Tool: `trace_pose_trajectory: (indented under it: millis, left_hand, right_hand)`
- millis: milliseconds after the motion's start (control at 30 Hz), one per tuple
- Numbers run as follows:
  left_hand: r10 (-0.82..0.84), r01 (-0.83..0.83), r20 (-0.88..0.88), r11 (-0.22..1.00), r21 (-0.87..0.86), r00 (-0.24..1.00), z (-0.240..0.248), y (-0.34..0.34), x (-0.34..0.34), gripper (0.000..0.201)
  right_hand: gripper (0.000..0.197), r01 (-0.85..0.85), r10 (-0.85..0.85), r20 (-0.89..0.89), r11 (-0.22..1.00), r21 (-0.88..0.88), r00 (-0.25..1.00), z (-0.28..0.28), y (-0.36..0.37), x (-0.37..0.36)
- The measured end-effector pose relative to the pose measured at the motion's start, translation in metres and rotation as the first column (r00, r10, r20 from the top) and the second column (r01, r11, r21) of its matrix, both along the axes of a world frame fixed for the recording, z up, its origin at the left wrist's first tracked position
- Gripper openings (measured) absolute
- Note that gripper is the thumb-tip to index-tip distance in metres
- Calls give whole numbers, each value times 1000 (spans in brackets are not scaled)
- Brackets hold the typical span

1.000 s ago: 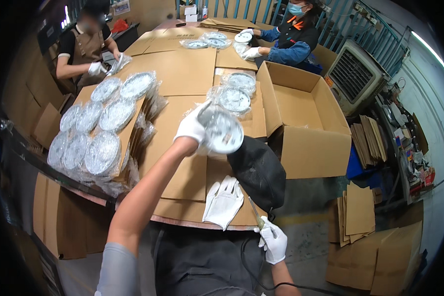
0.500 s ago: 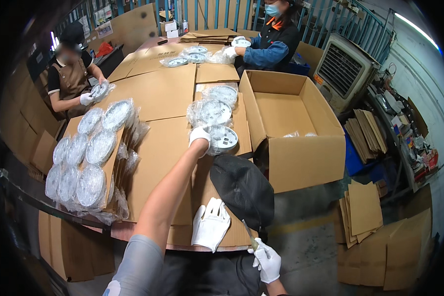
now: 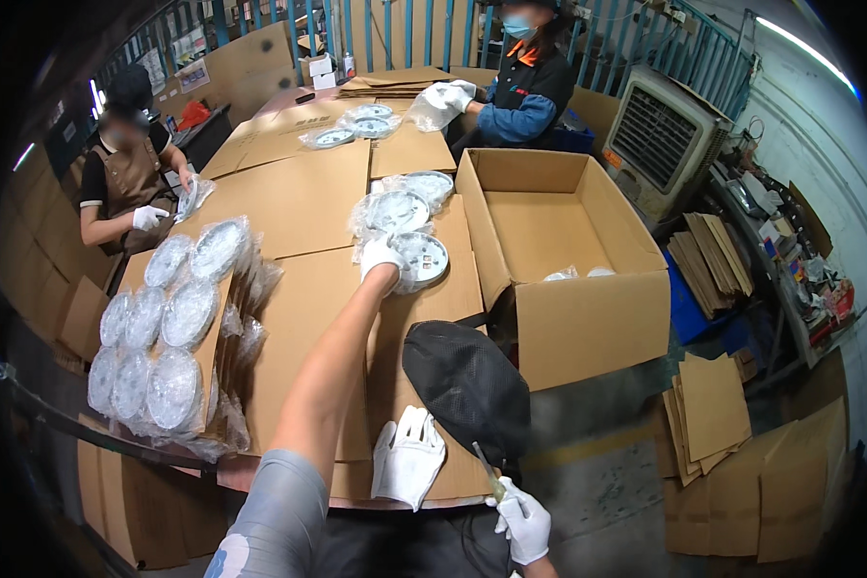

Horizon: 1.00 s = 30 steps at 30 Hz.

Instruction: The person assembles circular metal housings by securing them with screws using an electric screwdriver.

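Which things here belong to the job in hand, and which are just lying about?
In use, it seems:
grey disc at the left hand
thin-tipped tool in the right hand
plastic-wrapped discs at left

Apparently just lying about:
loose white glove
black mesh item

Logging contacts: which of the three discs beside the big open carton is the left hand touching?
The disc nearest the camera wearer: the left hand is at its left edge. The other two discs lie beyond it, farther from the wearer.

Table (image 3: 239,472) under cardboard sheets (image 3: 303,202), layered plastic-wrapped discs (image 3: 189,313) at left, grey discs (image 3: 428,260) mid-table, white glove (image 3: 409,462), black mesh bag (image 3: 467,385)
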<state>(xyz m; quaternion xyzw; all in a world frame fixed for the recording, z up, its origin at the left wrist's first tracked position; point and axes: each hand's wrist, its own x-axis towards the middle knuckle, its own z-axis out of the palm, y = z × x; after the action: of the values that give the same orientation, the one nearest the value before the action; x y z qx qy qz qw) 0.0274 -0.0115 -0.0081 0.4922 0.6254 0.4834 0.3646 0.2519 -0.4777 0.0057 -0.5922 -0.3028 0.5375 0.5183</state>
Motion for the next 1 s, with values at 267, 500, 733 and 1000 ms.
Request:
trace_pose_trajectory:
  millis: [267,500,733,1000]
  left_hand:
    - [-388,390,41,919,-61,921,82,-87,-87,60]
    - [259,-97,-855,966,241,450,157,-301,-178,30]
    - [347,-213,-934,922,324,79,120,-380,-216,40]
    - [396,297,-792,773,560,465,128,-443,-159,25]
  right_hand:
    - [39,-11,8,38,997,75,999,-1,3,1]
    - [44,-6,-14,132,989,148,991,-15,7,13]
    - [49,-167,135,161,964,206,978,28,15,-15]
    - [45,-577,568,110,813,79,816,72,61,-22]
